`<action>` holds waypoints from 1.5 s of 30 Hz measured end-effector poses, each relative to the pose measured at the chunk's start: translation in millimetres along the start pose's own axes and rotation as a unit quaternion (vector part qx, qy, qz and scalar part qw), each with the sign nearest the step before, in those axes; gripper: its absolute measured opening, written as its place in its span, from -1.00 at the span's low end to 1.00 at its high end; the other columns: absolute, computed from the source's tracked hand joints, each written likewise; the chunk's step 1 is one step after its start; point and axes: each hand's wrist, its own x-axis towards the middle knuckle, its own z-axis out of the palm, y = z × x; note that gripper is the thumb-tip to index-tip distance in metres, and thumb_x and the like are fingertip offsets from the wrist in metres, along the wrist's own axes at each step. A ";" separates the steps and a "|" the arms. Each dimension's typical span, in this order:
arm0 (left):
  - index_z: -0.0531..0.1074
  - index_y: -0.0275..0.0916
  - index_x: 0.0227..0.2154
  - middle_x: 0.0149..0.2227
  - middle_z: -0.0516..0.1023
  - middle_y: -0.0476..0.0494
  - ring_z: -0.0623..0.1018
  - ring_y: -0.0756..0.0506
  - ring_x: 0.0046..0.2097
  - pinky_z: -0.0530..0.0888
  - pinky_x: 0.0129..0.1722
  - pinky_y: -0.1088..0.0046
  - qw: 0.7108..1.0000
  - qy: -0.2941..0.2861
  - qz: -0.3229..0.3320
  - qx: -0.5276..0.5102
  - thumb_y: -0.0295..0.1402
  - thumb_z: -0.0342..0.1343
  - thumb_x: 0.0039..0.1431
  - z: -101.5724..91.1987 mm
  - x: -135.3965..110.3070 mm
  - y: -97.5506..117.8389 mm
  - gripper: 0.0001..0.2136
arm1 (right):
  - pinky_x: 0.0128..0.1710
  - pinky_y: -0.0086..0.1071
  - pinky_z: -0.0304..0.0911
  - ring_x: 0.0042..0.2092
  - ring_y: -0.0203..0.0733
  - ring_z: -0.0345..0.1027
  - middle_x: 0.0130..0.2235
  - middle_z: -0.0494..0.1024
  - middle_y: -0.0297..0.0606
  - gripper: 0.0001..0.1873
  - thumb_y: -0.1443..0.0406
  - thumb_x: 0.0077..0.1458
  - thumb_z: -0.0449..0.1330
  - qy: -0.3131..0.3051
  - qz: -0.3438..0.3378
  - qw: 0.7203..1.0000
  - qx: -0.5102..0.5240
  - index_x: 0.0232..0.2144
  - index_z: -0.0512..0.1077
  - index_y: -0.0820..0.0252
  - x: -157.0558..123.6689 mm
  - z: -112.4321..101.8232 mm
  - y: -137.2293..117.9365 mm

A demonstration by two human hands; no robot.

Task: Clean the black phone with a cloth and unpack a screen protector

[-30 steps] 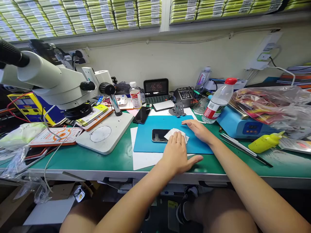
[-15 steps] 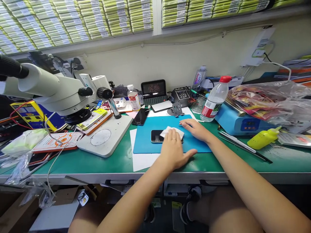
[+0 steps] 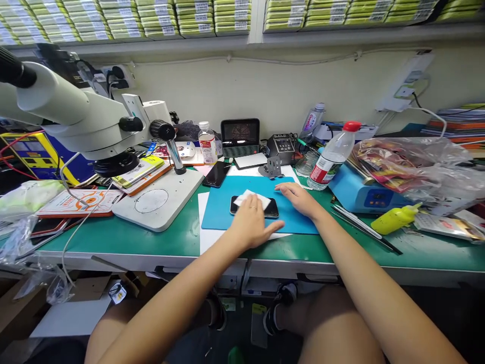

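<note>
The phone (image 3: 272, 209) is lying flat on the blue mat (image 3: 215, 215), at 12 o'clock from my seat. A white wipe (image 3: 246, 196) is covering part of its upper face. My left hand (image 3: 251, 221) is pressing the wipe down flat, fingers lying side by side, thumb splaying outward. My right hand (image 3: 298, 199) is holding nothing, loosely spread at 3 o'clock from the phone. A second phone (image 3: 216, 174) is lying at 10 o'clock; a red-capped bottle (image 3: 329, 162) is sitting at 2 o'clock.
</note>
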 end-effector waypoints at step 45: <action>0.19 -0.57 0.27 0.33 0.21 -0.44 0.20 -0.28 0.36 0.12 0.33 0.26 0.999 0.012 0.015 -0.027 0.03 -0.30 0.41 -20.1 -49.8 -25.1 -0.29 | 0.18 0.24 0.20 0.12 0.29 0.39 0.00 0.60 -0.09 -0.40 -0.23 0.17 -0.07 -0.030 0.013 0.997 -0.065 -0.26 0.56 -0.04 3.6 -1.8 -9.4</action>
